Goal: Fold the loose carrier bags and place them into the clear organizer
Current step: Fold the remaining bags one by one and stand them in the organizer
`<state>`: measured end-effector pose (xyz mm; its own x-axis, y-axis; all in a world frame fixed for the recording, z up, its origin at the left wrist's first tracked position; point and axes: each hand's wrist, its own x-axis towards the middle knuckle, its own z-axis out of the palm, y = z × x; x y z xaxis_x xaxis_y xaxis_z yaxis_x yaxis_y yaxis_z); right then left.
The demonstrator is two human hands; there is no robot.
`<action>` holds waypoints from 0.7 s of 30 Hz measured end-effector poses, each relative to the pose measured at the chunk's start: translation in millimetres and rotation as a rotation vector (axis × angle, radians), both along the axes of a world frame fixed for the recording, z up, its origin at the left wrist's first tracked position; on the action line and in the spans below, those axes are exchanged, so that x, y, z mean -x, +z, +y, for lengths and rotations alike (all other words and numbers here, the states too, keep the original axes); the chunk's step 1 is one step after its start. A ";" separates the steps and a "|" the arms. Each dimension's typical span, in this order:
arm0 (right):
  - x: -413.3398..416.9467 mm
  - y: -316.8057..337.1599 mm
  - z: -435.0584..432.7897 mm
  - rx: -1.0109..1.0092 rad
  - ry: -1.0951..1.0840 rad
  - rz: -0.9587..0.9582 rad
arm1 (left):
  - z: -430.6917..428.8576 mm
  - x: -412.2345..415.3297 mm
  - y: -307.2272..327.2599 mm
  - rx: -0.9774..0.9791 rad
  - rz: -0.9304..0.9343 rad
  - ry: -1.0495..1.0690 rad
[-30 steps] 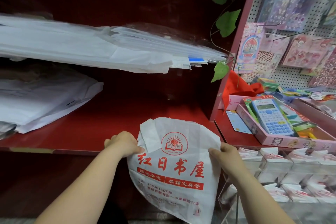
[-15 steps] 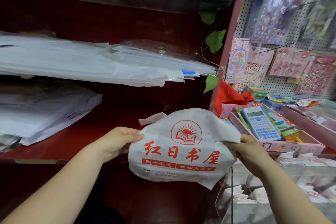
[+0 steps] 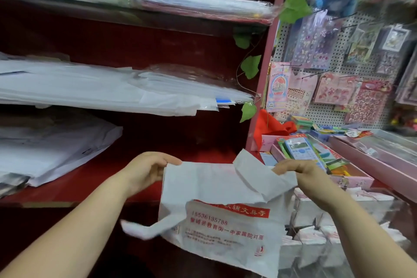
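Bag [image 3: 216,187] (white) in both hands [image 3: 146,171]

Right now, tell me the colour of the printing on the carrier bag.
Red, printed on the white carrier bag; the head view shows it best.

Pinching white carrier bag [image 3: 216,187] by its folded-over top edge with left grip [image 3: 146,169] and right grip [image 3: 302,176], one at each end. Hanging before red shelf [image 3: 79,183], just left of clear organizer [image 3: 316,223].
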<state>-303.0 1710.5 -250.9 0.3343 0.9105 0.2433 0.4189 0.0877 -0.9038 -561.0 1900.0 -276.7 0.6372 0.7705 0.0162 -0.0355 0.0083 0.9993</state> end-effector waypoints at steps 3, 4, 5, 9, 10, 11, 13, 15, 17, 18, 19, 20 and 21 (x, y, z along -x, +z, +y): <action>-0.1 -0.9 -0.7 0.036 -0.015 -0.135 | -7.6 -9.7 6.8 -0.027 0.011 0.034; 1.5 0.4 -1.5 0.057 -0.006 -0.179 | -7.8 -12.1 6.3 -0.066 0.048 0.072; 1.8 0.2 -1.9 0.079 0.010 -0.231 | -7.7 -16.0 6.4 -0.159 0.103 0.109; 3.7 -2.2 -1.3 0.147 0.061 -0.375 | -2.7 -25.2 3.7 -0.313 0.170 0.225; 4.1 -3.0 -1.5 0.157 0.068 -0.409 | -0.6 -24.9 3.9 -0.295 0.134 0.242; 3.7 -4.8 -1.6 0.168 0.072 -0.445 | 1.2 -23.8 4.2 -0.287 0.104 0.255; 2.3 -9.1 -1.4 0.193 0.072 -0.503 | 4.3 -21.5 5.3 -0.272 0.077 0.261; 4.7 -14.2 0.0 0.211 0.072 -0.538 | 4.8 -20.6 5.6 -0.276 0.060 0.254; 6.4 -18.7 1.8 0.225 0.039 -0.522 | 5.7 -19.9 5.8 -0.292 0.039 0.261; 6.8 -19.9 3.5 0.212 0.014 -0.504 | 5.6 -19.9 6.3 -0.318 0.034 0.266; 7.7 -20.2 5.9 0.195 -0.009 -0.503 | 6.3 -20.8 5.0 -0.373 0.046 0.273; 9.1 -20.2 9.6 0.174 -0.025 -0.522 | 4.6 -22.2 4.7 -0.449 0.079 0.273; 12.5 -18.9 14.5 0.158 -0.031 -0.550 | 1.5 -24.3 4.6 -0.537 0.115 0.266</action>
